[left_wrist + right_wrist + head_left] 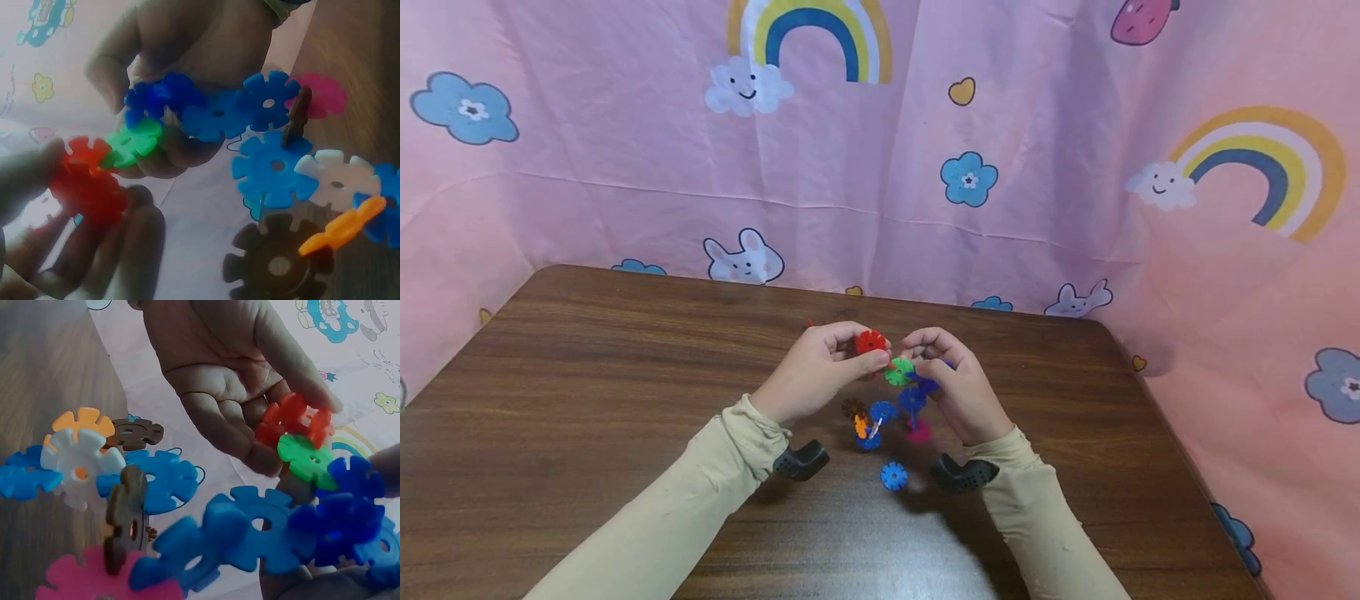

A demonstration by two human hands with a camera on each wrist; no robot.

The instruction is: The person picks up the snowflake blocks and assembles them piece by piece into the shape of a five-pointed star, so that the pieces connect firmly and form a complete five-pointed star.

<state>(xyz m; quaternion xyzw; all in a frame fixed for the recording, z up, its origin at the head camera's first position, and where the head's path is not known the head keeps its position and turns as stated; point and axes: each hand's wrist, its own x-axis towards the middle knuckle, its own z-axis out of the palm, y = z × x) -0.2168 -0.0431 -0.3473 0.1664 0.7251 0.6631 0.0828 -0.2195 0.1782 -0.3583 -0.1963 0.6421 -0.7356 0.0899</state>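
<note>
Slotted plastic flower discs are linked into a chain held between the two hands. My left hand (820,371) pinches the red discs (87,181) between thumb and fingers at one end. A green disc (134,142) joins the red ones to dark blue discs (347,512). Those dark blue discs are gripped by my right hand (966,392), its fingers partly hidden behind them. From there hang more blue discs (215,115), a pink disc (322,95), brown discs (278,265), a white disc (82,465) and an orange disc (342,225).
A single blue disc (893,476) appears apart from the chain, nearer the person, over the brown wooden table (625,400). A small red tip (810,323) shows behind the left hand. Pink patterned cloth (880,167) hangs behind and beside the table.
</note>
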